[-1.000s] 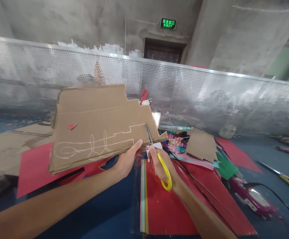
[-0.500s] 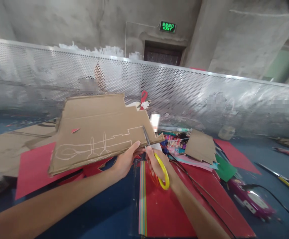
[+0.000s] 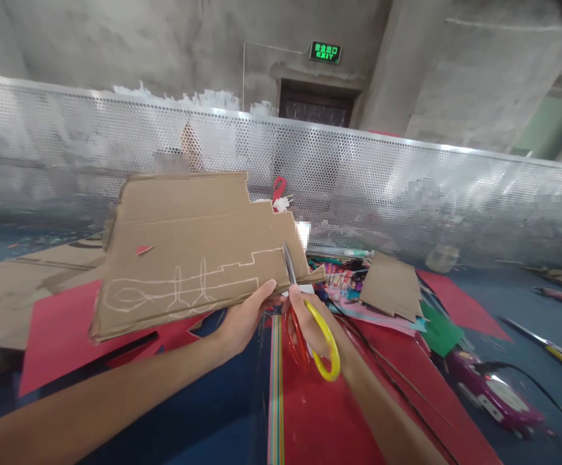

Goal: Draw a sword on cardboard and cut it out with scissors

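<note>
A large piece of brown cardboard [image 3: 188,226] with a stepped right edge is tilted up in front of me. Pale lines on its lower part outline a long shape with a loop at the left. My left hand [image 3: 249,313] grips the cardboard's bottom edge, thumb on the front, other fingers mostly hidden behind. In my right hand [image 3: 312,316] is a pair of scissors [image 3: 327,352] with one yellow and one red handle loop. Their blades lie at the cardboard's lower right, near the end of the drawn outline. A small red scrap [image 3: 143,250] rests on the cardboard.
Beneath my right forearm lies a red sheet stack [image 3: 329,407]. A smaller cardboard piece [image 3: 391,287], a green sheet [image 3: 438,329] and a purple device [image 3: 497,394] with a cord are to the right. Another pair of scissors [image 3: 542,342] lies farther right. A perforated metal panel [image 3: 358,187] stands behind.
The scissors' handles have spread apart, and the red loop shows more below my right hand. The cardboard has shifted slightly, its upper right edge rising. My left hand keeps its hold.
</note>
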`<control>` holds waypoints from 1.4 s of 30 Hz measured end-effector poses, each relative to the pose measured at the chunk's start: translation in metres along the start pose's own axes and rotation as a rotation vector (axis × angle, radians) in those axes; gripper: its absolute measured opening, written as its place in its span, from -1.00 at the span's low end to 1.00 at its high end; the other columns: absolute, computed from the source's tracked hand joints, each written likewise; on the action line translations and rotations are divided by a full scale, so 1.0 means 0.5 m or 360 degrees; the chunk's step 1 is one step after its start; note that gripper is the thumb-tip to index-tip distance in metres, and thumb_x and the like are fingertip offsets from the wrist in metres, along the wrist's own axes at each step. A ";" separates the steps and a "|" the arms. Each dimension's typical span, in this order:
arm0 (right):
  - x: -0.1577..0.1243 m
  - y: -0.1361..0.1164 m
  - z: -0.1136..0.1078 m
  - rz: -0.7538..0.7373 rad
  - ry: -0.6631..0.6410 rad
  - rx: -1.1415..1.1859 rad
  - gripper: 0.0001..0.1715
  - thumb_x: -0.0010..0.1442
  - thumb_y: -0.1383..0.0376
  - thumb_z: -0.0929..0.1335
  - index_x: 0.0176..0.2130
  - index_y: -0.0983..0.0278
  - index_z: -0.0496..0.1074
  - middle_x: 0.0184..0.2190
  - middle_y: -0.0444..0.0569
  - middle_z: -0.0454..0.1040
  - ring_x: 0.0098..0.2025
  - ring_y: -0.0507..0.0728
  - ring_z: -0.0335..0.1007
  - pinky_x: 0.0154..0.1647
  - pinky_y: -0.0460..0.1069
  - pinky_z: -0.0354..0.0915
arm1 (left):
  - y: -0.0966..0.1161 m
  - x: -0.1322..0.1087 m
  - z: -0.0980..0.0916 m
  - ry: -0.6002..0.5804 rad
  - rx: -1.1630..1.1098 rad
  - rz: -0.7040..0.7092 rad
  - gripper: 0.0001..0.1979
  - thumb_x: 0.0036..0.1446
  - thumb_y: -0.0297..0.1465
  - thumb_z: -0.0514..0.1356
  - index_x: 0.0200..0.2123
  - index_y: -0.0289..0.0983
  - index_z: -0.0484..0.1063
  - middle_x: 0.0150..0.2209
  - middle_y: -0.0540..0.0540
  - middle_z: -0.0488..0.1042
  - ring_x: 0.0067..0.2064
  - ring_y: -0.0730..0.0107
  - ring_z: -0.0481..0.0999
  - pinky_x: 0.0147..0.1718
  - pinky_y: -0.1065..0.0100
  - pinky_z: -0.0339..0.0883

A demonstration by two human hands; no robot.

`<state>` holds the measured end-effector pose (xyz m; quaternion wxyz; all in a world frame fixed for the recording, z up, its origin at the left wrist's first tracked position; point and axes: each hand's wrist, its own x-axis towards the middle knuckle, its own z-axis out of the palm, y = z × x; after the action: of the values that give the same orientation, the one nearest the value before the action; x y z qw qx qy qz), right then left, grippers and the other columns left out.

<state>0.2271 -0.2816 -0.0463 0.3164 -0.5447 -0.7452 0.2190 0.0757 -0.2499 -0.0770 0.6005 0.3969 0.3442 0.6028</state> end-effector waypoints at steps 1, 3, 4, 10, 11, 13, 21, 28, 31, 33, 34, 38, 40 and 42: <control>0.001 0.000 0.001 0.0013 0.0007 -0.0007 -0.05 0.46 -0.19 -0.08 -0.07 0.27 0.62 -0.36 0.07 0.64 -0.12 0.25 0.60 0.11 0.08 0.30 | -0.002 -0.001 0.000 -0.0005 -0.0024 0.0001 -0.66 -0.12 -0.10 0.48 -0.41 -0.26 0.65 -0.39 -0.11 0.69 -0.25 0.20 0.64 0.03 0.17 0.44; 0.003 0.002 0.004 0.0042 0.0018 -0.0013 -0.08 0.47 -0.17 -0.06 -0.07 0.26 0.61 -0.19 0.12 0.65 0.05 0.28 0.54 0.20 0.13 0.23 | -0.005 -0.002 0.000 -0.0016 -0.0053 -0.0003 -0.63 -0.11 -0.09 0.48 -0.38 -0.27 0.66 -0.37 -0.12 0.69 -0.24 0.21 0.65 0.05 0.18 0.43; 0.003 0.002 0.004 0.0052 0.0021 -0.0019 -0.10 0.48 -0.16 -0.05 -0.07 0.26 0.61 -0.13 0.13 0.64 0.10 0.29 0.51 0.23 0.14 0.20 | -0.006 -0.003 0.000 -0.0018 -0.0056 -0.0003 -0.62 -0.10 -0.09 0.48 -0.36 -0.28 0.66 -0.36 -0.12 0.70 -0.23 0.22 0.65 0.05 0.19 0.43; 0.003 0.003 -0.001 0.0068 0.0010 -0.0045 -0.21 0.49 -0.12 0.01 -0.09 0.22 0.61 -0.09 0.12 0.64 0.08 0.28 0.52 0.18 0.09 0.22 | -0.005 -0.004 0.004 0.0012 -0.0040 0.0036 -0.64 -0.15 -0.10 0.51 -0.39 -0.26 0.66 -0.36 -0.10 0.70 -0.28 0.27 0.63 0.02 0.20 0.46; 0.003 0.002 -0.002 0.0067 0.0011 -0.0047 -0.22 0.50 -0.12 0.01 -0.08 0.21 0.61 -0.08 0.11 0.64 0.07 0.28 0.53 0.16 0.08 0.23 | -0.004 -0.004 0.005 0.0008 -0.0041 0.0041 -0.64 -0.16 -0.10 0.51 -0.39 -0.26 0.66 -0.37 -0.09 0.70 -0.28 0.26 0.63 0.02 0.20 0.46; 0.002 0.002 -0.004 0.0068 0.0016 -0.0052 -0.22 0.50 -0.11 0.01 -0.07 0.21 0.61 -0.08 0.12 0.64 0.06 0.28 0.53 0.15 0.08 0.23 | -0.003 -0.005 0.007 0.0007 -0.0049 0.0035 -0.63 -0.16 -0.09 0.51 -0.40 -0.26 0.66 -0.37 -0.10 0.70 -0.26 0.24 0.64 0.03 0.20 0.45; 0.004 0.008 0.005 0.0048 0.0053 0.0006 -0.19 0.50 -0.11 0.00 -0.06 0.24 0.61 -0.07 0.13 0.63 0.10 0.28 0.50 0.18 0.07 0.20 | -0.006 -0.005 0.009 -0.0010 -0.0119 -0.0058 -0.64 -0.08 -0.12 0.48 -0.33 -0.29 0.67 -0.29 -0.15 0.72 -0.18 0.21 0.67 0.13 0.19 0.41; 0.012 0.015 0.019 -0.0032 0.0118 0.0117 -0.10 0.48 -0.15 -0.06 -0.18 0.28 0.59 -0.15 0.14 0.63 0.05 0.26 0.51 0.10 0.04 0.27 | -0.006 -0.004 0.012 0.0023 -0.0176 -0.0013 -0.68 -0.02 -0.19 0.47 -0.31 -0.33 0.68 -0.26 -0.16 0.72 -0.16 0.20 0.66 0.05 0.23 0.46; 0.019 0.025 0.029 -0.0048 0.0138 0.0127 -0.09 0.46 -0.19 -0.04 -0.32 0.27 0.55 -0.28 0.13 0.61 -0.07 0.25 0.54 -0.04 0.03 0.33 | -0.010 -0.002 0.012 0.0026 -0.0206 0.0002 -0.68 -0.01 -0.20 0.46 -0.27 -0.33 0.68 -0.21 -0.17 0.72 -0.11 0.18 0.66 0.09 0.19 0.45; 0.023 0.037 0.039 -0.0043 0.0132 0.0158 -0.11 0.43 -0.23 -0.02 -0.43 0.26 0.47 -0.43 0.08 0.55 -0.22 0.23 0.54 -0.21 0.00 0.34 | -0.013 0.000 0.013 0.0016 -0.0248 0.0035 -0.66 0.01 -0.21 0.45 -0.20 -0.30 0.67 -0.14 -0.16 0.71 -0.05 0.17 0.65 0.13 0.17 0.42; 0.026 0.043 0.045 -0.0033 0.0126 0.0199 -0.13 0.42 -0.25 0.00 -0.47 0.25 0.43 -0.52 0.04 0.50 -0.31 0.21 0.52 -0.30 -0.01 0.33 | -0.014 0.000 0.013 0.0010 -0.0267 0.0061 -0.65 0.02 -0.21 0.45 -0.16 -0.29 0.67 -0.09 -0.16 0.70 -0.02 0.17 0.64 0.15 0.16 0.41; 0.030 0.060 0.067 0.0028 0.0128 0.0481 -0.25 0.38 -0.27 0.10 -0.45 0.22 0.33 -0.67 -0.13 0.30 -0.59 0.10 0.33 -0.58 -0.05 0.21 | -0.016 0.006 0.010 -0.0003 -0.0273 0.0121 -0.64 0.04 -0.22 0.43 -0.13 -0.29 0.65 -0.02 -0.16 0.68 0.06 0.15 0.61 0.20 0.14 0.36; 0.031 0.061 0.073 0.0074 0.0124 0.0620 -0.29 0.38 -0.26 0.11 -0.45 0.21 0.29 -0.71 -0.19 0.24 -0.69 0.05 0.24 -0.66 -0.07 0.16 | -0.017 0.009 0.006 -0.0020 -0.0272 0.0125 -0.63 0.04 -0.22 0.44 -0.13 -0.30 0.65 -0.03 -0.17 0.68 0.07 0.14 0.60 0.21 0.14 0.34; 0.031 0.059 0.076 0.0143 0.0079 0.0765 -0.28 0.38 -0.27 0.11 -0.46 0.21 0.27 -0.74 -0.23 0.20 -0.76 0.02 0.18 -0.73 -0.09 0.14 | -0.018 0.014 0.000 -0.0055 -0.0284 0.0114 -0.63 0.04 -0.21 0.44 -0.13 -0.32 0.64 -0.03 -0.18 0.68 0.09 0.14 0.60 0.23 0.15 0.31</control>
<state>0.2170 -0.2571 -0.0892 0.4450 -0.4914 -0.6386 0.3906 0.0802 -0.2427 -0.0846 0.6173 0.3643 0.2644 0.6453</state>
